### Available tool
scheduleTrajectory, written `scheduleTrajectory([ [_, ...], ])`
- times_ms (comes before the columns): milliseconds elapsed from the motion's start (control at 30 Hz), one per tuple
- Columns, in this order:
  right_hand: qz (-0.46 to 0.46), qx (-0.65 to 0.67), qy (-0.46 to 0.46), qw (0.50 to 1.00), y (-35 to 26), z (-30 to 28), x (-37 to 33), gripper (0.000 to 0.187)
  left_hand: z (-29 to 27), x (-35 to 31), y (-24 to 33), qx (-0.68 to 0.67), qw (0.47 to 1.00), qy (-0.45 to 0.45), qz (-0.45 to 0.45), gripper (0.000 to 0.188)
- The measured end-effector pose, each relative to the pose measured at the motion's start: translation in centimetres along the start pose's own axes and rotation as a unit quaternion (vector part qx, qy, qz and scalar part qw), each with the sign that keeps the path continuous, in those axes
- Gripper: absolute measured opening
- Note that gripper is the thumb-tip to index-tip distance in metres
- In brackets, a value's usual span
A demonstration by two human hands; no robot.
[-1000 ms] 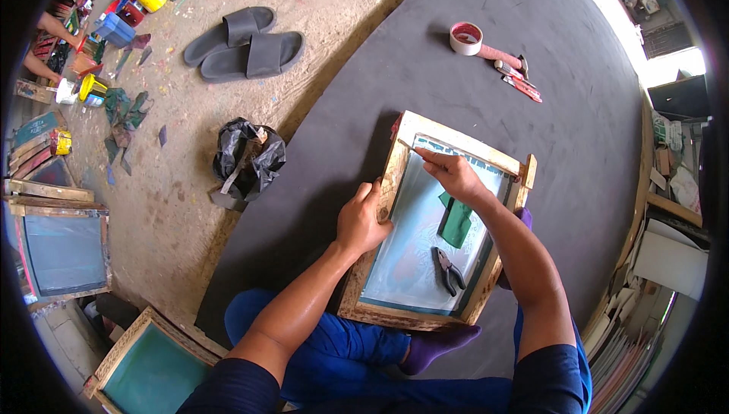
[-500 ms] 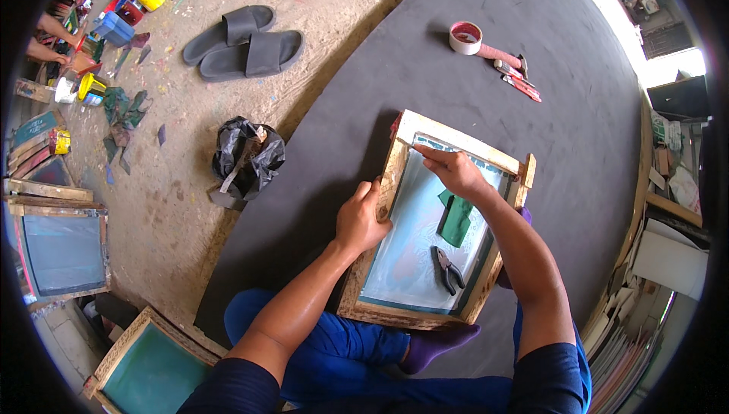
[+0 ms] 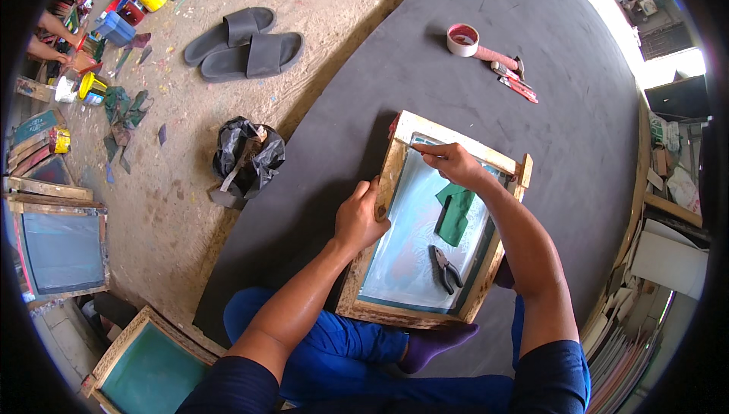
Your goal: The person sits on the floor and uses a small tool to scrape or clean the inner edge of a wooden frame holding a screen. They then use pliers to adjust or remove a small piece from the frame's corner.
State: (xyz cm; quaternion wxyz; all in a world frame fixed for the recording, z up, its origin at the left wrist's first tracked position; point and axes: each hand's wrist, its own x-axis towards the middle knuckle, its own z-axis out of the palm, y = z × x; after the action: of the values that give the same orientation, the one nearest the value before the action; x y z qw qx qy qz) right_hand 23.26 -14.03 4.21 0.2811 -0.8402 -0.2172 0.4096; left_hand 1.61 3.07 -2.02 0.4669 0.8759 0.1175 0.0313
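Observation:
A wooden-framed printing screen with pale bluish mesh lies tilted across my lap. My left hand is closed round the frame's left rail. My right hand is above the mesh near the far left corner, its fingers closed in a pinch. A thin, dark tip shows at the fingertips by the rail, too small to name. On the mesh below lie a folded green cloth and a pair of pliers with dark handles.
On the dark mat lie a tape roll, a hammer and a red cutter. Left of it are slides, a black plastic bag and other screens. Another person's hands work among paint tubs.
My right hand's fingers have curled into a tighter pinch near the frame's far left corner. The left hand keeps its hold on the rail.

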Motion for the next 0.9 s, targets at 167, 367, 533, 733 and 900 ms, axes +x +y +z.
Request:
scheduleTrajectory([
  [167, 0.092, 0.111, -0.024, 0.989, 0.5, 0.2, -0.1, 0.041, -0.1, 0.0, 0.3, -0.004, 1.000, 0.018, 0.008, 0.077],
  [367, -0.144, -0.184, 0.168, 0.958, 1.1, 3.3, -0.8, 0.038, 0.1, -0.1, -0.1, -0.003, 1.000, 0.019, 0.003, 0.077],
  [533, -0.223, -0.166, 0.207, 0.938, 2.6, 3.5, 0.6, 0.037, 0.2, 0.0, 0.1, 0.001, 1.000, 0.019, 0.005, 0.078],
  [733, 0.114, 0.120, -0.023, 0.986, -2.9, 0.6, -0.1, 0.039, -0.4, 0.0, 0.5, -0.011, 1.000, -0.004, -0.023, 0.082],
  [900, -0.113, -0.126, 0.142, 0.975, -0.6, 2.9, -1.2, 0.036, 0.0, 0.0, 0.4, -0.004, 1.000, 0.008, -0.015, 0.082],
])
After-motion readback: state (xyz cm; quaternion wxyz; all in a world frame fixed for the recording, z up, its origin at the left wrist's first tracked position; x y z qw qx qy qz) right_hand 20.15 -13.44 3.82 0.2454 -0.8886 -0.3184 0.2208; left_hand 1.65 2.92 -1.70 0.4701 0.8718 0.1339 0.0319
